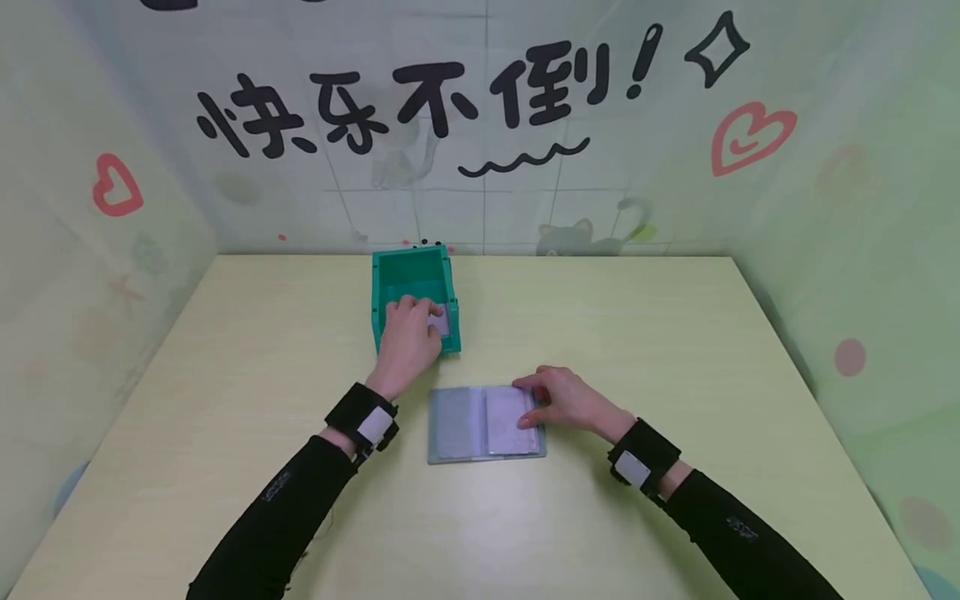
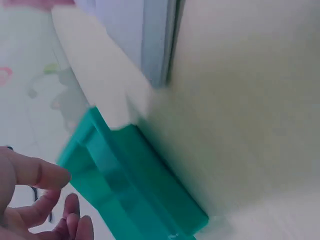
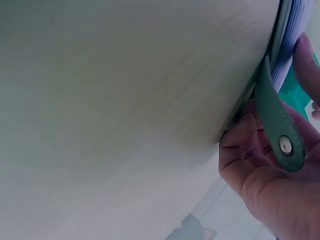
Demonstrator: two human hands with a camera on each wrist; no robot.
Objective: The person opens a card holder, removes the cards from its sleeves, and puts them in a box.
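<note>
Black sleeves [image 1: 273,521] foremost, left hand [image 1: 408,337] at near end of teal bin [image 1: 412,273] beside lilac card [image 1: 443,323], grip indeterminable, right hand [image 1: 573,398] pinching right edge of open card album [image 1: 480,427], on pale tabletop [image 1: 660,333]

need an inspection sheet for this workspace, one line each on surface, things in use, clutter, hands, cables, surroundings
Surface: pale wood-look table, no spill visible.
Things in use: open booklet flat on the table, with a green snap strap; green box beyond it, a pale flat piece inside.
Clutter: nothing seen.
Left hand: reaches into the box, fingers loosely bent; contact with the piece unclear.
Right hand: pinches the booklet's right side, thumb on the pages.
Cables: one thin strand by the left sleeve, too fine to identify.
Surroundings: printed backdrop with black lettering.
</note>
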